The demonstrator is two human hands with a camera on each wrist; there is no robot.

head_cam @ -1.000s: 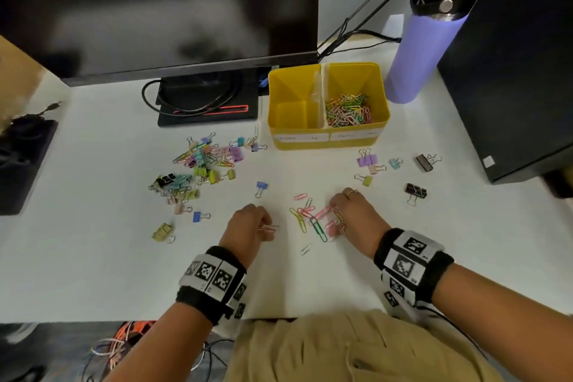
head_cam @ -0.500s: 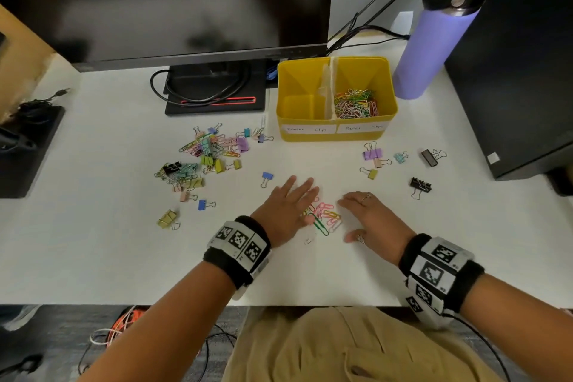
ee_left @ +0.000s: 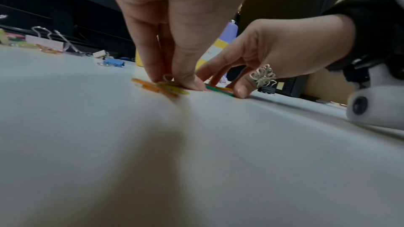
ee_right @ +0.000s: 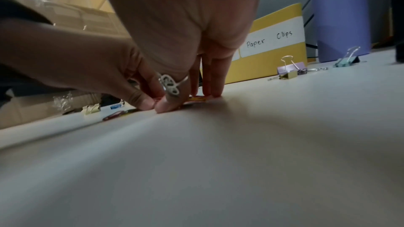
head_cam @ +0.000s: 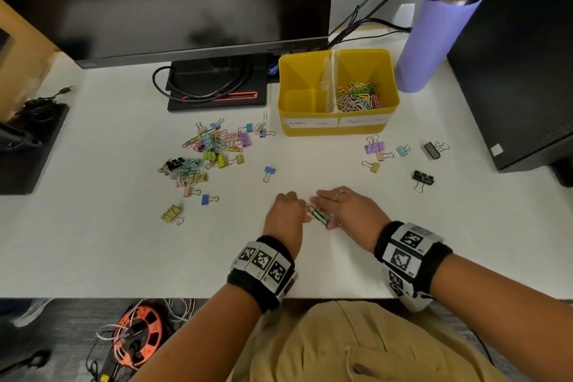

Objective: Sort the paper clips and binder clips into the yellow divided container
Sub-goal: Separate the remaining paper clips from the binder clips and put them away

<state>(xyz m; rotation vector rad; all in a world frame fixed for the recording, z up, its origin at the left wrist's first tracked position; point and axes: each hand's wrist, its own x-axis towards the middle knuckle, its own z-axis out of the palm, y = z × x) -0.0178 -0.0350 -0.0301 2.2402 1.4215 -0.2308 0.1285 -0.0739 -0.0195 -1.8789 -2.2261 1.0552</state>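
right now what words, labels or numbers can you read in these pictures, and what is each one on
"Paper Clips": handwritten white label on the front of the yellow divided plastic container, under its right compartment.
"Binder Clips": white label under the left compartment, faint.
Black-and-white square marker codes on the wristbands: patterns only, no text.

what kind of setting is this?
Probably an office desk: a white table with a dark monitor at the back, cables by its stand, a black computer tower and a purple bottle to the right.
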